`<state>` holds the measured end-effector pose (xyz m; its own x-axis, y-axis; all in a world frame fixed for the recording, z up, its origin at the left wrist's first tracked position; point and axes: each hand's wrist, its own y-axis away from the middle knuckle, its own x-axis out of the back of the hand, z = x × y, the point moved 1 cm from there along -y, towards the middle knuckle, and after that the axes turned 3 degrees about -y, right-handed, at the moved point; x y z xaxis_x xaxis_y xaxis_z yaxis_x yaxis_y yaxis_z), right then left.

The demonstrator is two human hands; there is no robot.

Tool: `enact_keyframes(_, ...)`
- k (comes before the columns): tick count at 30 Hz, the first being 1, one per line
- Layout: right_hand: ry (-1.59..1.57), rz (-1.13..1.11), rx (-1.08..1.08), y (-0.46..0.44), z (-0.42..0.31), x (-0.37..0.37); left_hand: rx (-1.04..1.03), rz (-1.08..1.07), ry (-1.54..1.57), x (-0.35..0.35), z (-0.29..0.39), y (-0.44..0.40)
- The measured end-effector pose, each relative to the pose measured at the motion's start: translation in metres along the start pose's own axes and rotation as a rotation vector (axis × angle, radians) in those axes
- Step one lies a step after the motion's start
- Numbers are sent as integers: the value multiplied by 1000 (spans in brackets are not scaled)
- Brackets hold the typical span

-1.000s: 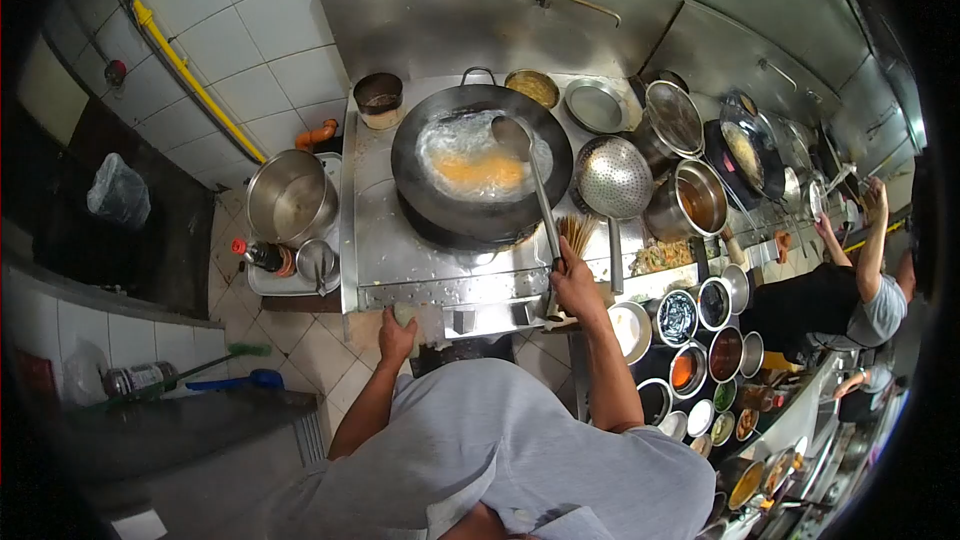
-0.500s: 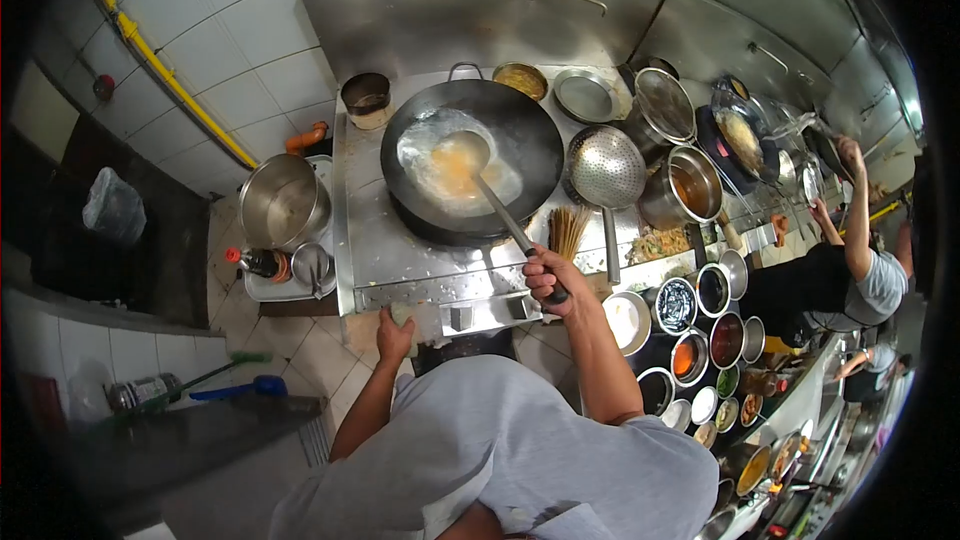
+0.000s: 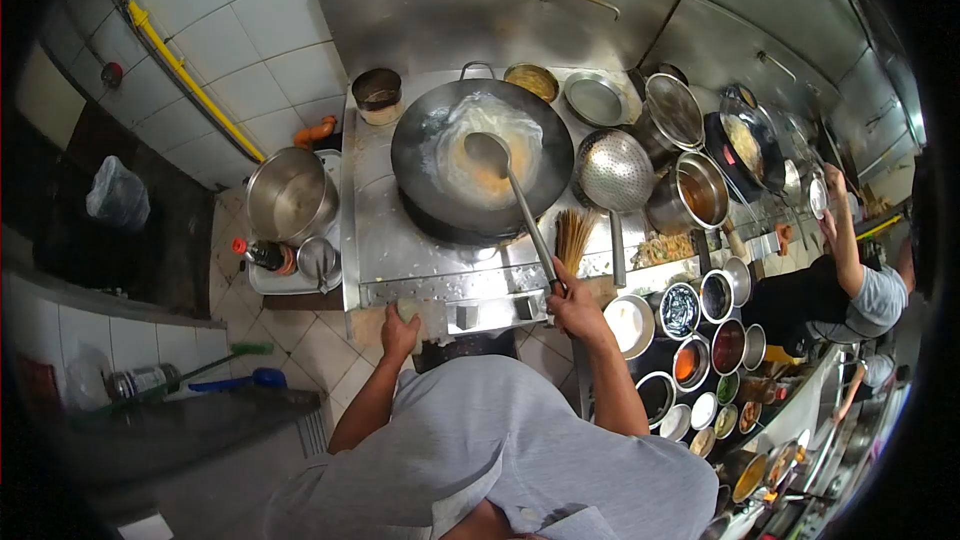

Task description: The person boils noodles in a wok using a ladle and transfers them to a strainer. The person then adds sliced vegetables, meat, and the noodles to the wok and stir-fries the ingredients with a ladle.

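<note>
My right hand [image 3: 578, 312] is closed around the dark end of a long-handled ladle [image 3: 530, 215]. The ladle's bowl rests in a large black wok [image 3: 412, 145], over a cloudy whitish liquid [image 3: 515, 125] with a pale orange patch. At the stove's front edge, my left hand [image 3: 400, 333] is closed on a small pale greenish piece that looks like a folded cloth [image 3: 407, 309]. Just right of the wok lie a bamboo brush [image 3: 575, 238] and a perforated strainer [image 3: 614, 170], its handle toward me.
Left of the stove are a deep steel pot [image 3: 290, 195] and a red-capped bottle [image 3: 265, 255]. Several bowls of sauces and ingredients, including a white bowl [image 3: 628, 326], stand at my right. Farther right, a co-worker [image 3: 850, 285] reaches over another wok [image 3: 740, 145].
My right hand has moved slightly right and toward me, and the ladle's bowl has shifted with it in the wok. The whitish liquid has spread upward. My left hand keeps its grip.
</note>
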<state>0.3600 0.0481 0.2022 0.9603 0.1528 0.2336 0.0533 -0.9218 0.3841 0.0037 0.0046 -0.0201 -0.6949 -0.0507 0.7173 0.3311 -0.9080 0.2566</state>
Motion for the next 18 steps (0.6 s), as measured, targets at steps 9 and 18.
enact_keyframes(9, 35, 146, 65, -21, 25, -2, -41, 44, -18, 1, 2, 1)
enact_keyframes(18, -209, 153, 70, 15, 21, 11, -9, 14, -15, -2, -3, 0)
